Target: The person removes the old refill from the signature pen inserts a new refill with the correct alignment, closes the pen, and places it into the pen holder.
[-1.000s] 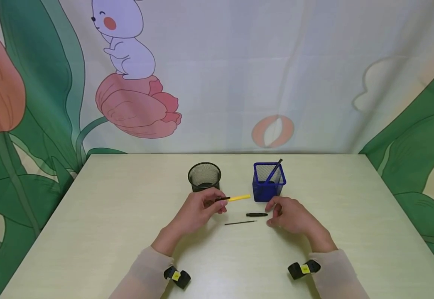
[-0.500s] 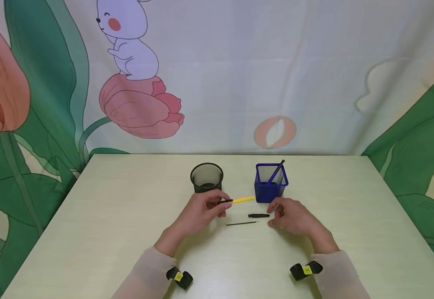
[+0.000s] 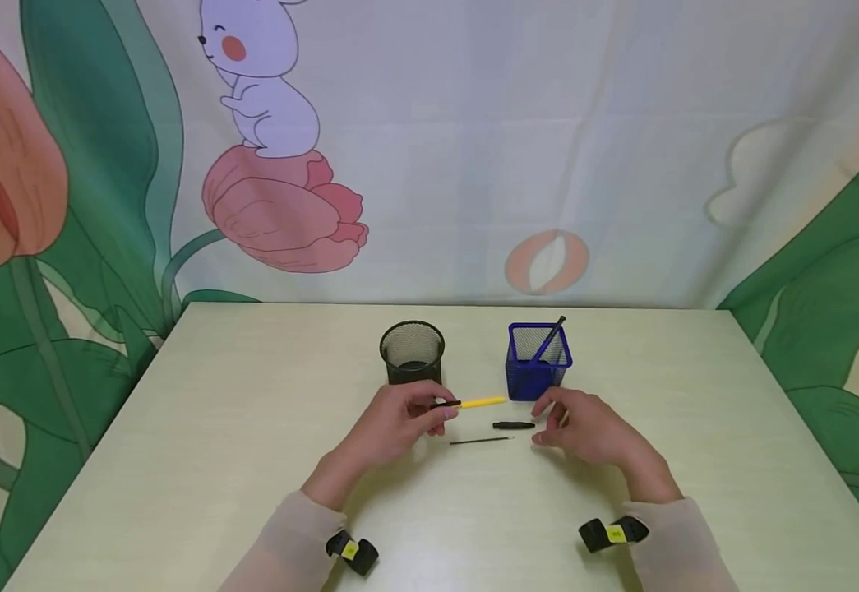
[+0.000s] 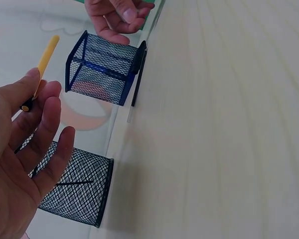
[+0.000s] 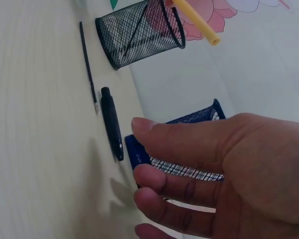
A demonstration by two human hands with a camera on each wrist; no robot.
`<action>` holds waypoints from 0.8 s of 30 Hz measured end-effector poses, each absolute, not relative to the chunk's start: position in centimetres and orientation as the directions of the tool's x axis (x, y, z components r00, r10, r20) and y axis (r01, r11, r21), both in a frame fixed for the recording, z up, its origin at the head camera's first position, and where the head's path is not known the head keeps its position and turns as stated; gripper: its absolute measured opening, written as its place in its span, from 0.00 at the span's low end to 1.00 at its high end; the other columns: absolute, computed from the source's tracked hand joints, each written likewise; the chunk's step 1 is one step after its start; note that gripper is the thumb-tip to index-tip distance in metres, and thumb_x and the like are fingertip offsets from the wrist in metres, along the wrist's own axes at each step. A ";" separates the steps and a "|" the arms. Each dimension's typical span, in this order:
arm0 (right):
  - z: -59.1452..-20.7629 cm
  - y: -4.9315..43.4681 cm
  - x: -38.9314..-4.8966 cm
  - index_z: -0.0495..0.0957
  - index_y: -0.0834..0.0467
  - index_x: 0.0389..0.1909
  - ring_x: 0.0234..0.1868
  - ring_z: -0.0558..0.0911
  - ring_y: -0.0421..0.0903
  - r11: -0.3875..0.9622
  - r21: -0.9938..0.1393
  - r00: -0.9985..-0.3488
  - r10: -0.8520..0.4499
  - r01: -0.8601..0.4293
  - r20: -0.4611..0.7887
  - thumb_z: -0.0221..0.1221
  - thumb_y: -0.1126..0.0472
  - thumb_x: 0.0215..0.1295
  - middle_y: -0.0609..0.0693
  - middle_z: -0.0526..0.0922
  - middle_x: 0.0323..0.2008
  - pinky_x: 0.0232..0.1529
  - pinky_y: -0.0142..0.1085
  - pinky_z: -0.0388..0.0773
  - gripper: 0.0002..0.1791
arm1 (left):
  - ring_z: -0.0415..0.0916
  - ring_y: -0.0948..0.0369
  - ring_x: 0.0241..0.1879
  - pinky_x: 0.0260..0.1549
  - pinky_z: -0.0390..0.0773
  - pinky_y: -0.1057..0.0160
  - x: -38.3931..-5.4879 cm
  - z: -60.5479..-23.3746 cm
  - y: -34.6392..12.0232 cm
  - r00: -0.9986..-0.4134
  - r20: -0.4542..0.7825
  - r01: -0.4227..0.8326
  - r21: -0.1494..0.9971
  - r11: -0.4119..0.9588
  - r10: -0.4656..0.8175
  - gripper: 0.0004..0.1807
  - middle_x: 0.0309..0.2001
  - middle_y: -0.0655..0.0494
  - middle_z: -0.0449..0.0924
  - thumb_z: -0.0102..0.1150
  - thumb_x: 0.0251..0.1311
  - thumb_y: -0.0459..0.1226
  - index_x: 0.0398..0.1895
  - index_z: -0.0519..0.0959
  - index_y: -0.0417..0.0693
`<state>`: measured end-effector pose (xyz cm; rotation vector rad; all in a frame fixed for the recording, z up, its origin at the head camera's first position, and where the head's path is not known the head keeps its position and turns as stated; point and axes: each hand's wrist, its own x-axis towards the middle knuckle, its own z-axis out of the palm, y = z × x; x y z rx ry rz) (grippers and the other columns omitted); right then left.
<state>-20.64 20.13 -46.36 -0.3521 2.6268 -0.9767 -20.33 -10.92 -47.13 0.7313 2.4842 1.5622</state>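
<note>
The left hand (image 3: pixel 396 421) pinches a yellow tube (image 3: pixel 482 403); the right hand (image 3: pixel 584 424) stays relaxed, fingers parted; I can't read the wrist labels (image 3: pixel 616 534).

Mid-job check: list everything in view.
table: 1, pale, foreground
backdrop: 1, white and printed, behind table
square cup: 1, blue mesh, on table, right of centre
round cup: 1, black mesh, left of square cup
pen: 1, dark, leaning in square cup
pen barrel: 1, black, lying on table
thin rod: 1, dark, nearer than pen barrel
pen piece: 1, yellow and black, held aloft
left hand: 1, bare, pinching pen piece
right hand: 1, bare, near pen barrel
sleeves: 2, beige, forearms
wrist cameras: 2, black and yellow, wrists
</note>
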 end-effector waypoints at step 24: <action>-41.4 17.6 -20.5 0.83 0.56 0.45 0.30 0.76 0.42 0.685 -0.645 -0.893 -0.450 -0.340 -0.008 0.67 0.59 0.70 0.44 0.80 0.30 0.33 0.34 0.74 0.08 | 0.86 0.47 0.32 0.33 0.80 0.68 -19.3 -47.0 -12.6 -0.874 0.158 0.343 0.870 0.354 0.459 0.05 0.28 0.58 0.86 0.67 0.68 0.44 0.44 0.86 0.57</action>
